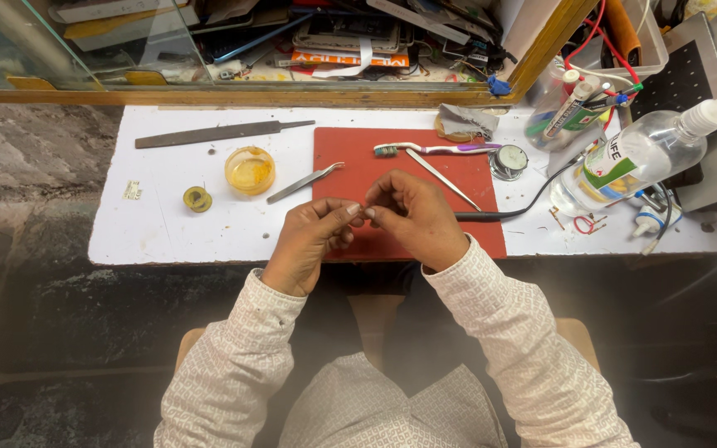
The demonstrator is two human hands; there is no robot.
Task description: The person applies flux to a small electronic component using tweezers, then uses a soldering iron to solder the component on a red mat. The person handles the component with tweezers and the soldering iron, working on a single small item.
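My left hand (310, 239) and my right hand (412, 217) meet over the near edge of a red mat (358, 162) on a white worktop (168, 224). Their fingertips pinch together on a tiny part between them, too small to make out. A black cable (524, 203) runs from under my right hand toward the right. On the mat lie curved tweezers (304, 182), a thin metal tool (444, 180) and a toothbrush (433, 149).
A yellow flux tin (250, 170), a small solder roll (197, 199) and a long flat file (213, 133) lie left of the mat. A clear spray bottle (649, 149), a round tin (508, 161) and wires crowd the right. A glass case (234, 41) stands behind.
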